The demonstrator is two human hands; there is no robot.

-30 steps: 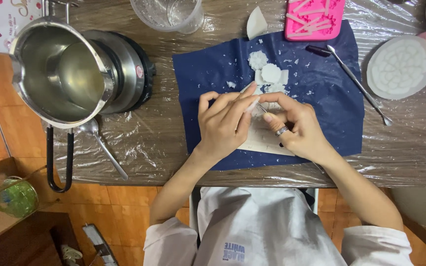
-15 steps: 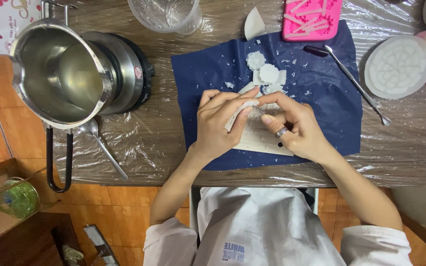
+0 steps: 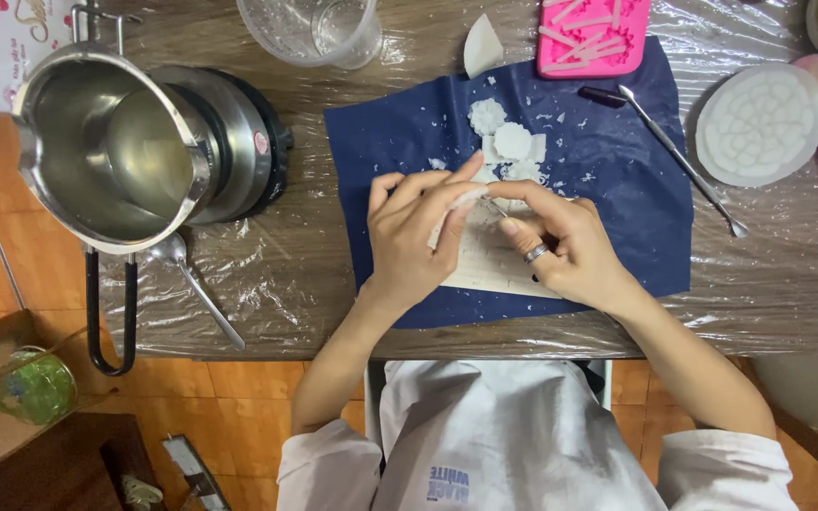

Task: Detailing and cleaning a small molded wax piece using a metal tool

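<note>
My left hand (image 3: 416, 237) pinches a small white wax piece (image 3: 466, 201) between thumb and fingers over a dark blue mat (image 3: 617, 218). My right hand (image 3: 560, 251), with a ring on one finger, holds a thin metal tool (image 3: 494, 206) whose tip meets that piece. Under both hands lies a white sheet (image 3: 489, 270). Just beyond the fingertips sit several white flower-shaped wax pieces (image 3: 508, 142), with white crumbs scattered on the mat.
A steel pouring pot (image 3: 106, 151) stands on a black hotplate (image 3: 248, 142) at the left, a spoon (image 3: 196, 284) beside it. Behind are a clear measuring cup (image 3: 314, 28) and a pink mould (image 3: 594, 33). A metal spatula (image 3: 684, 161) and round white mould (image 3: 759, 123) lie right.
Both hands have stayed over the white sheet, with the fingers shifting slightly around the small white piece. Nothing else has moved.
</note>
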